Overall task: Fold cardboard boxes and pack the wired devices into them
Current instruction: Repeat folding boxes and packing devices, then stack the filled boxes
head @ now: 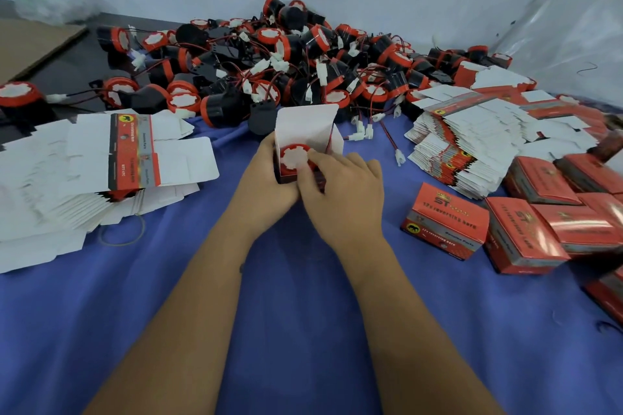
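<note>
Tabletop [303, 296]: covered in blue cloth, carrying everything; bare stretch lies nearer the body than both hands, good room to set the box down for closing.
Device heap [269, 57]: piled well beyond the hands; leave alone until this box is shut.
Flat box stacks: one fanned stack [84, 172] well out to the left of the left hand, another [472, 138] beyond and to the right of the right hand; not needed for this step.
Packed boxes [445, 219]: closed, red, lying just out to the right of the right hand; likely drop spot for the finished one.
Open box [305, 138]: upright between the two hands, white lid flap standing up on the far side; keep square so the walls do not bow.
Left hand [266, 178]: curled round the box's left side and base, steadying it.
Right hand [340, 189]: fingers bent over the device's top, pressing it down into the box.
Wired device [296, 157]: red-rimmed face up, seated in the box mouth under the right fingertips; push straight down, evenly.
Red wire [331, 140]: runs up along the box's right inner wall, just beyond the right hand; connector end not clear. Tuck fully inside before folding the flap, or risk pinching it.
</note>
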The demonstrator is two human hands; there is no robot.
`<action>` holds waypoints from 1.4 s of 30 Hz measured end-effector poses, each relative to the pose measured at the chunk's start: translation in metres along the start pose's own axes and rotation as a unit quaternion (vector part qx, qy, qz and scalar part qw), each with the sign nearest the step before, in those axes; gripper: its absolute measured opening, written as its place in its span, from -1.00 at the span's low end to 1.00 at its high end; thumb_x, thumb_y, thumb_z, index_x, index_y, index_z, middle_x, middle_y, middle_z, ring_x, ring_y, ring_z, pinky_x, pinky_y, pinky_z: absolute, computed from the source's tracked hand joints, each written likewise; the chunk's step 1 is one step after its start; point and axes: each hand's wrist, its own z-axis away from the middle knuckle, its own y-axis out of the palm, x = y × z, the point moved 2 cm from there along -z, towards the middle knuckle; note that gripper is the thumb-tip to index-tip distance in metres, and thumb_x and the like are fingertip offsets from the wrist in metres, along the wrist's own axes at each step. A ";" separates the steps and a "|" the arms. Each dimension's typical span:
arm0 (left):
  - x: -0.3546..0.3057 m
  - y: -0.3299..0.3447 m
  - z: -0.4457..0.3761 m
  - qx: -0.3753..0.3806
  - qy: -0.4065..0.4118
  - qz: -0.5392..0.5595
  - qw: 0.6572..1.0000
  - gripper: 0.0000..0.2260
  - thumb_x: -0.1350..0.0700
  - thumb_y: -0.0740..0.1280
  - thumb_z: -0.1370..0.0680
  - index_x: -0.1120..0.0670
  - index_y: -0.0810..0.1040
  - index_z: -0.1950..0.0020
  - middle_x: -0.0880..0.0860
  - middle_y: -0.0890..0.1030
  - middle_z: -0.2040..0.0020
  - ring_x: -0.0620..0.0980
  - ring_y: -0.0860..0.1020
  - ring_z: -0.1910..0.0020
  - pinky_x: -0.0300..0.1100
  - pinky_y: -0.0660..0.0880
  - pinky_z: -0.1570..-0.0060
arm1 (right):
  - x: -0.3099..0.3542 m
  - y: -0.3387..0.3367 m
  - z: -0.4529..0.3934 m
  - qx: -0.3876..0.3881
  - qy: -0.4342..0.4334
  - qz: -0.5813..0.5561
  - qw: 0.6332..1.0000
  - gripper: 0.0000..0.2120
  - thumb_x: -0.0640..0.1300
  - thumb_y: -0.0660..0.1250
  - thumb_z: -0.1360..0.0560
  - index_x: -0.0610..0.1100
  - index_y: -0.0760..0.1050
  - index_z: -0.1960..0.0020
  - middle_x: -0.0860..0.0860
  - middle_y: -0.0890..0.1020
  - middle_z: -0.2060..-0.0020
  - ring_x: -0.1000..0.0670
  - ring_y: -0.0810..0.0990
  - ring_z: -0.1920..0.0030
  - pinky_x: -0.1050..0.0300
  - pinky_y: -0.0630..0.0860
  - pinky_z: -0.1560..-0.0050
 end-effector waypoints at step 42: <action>-0.004 0.013 -0.004 -0.070 -0.042 -0.064 0.995 -0.64 -0.08 0.15 -0.52 0.12 0.59 -0.08 0.14 0.64 0.00 0.18 0.59 -0.05 0.22 0.52 -0.08 | 0.017 -0.015 -0.047 0.191 0.086 -0.455 0.865 -0.75 -0.19 0.20 -0.36 -0.31 0.60 0.17 -0.23 0.62 0.23 -0.20 0.58 0.13 0.05 0.50 0.21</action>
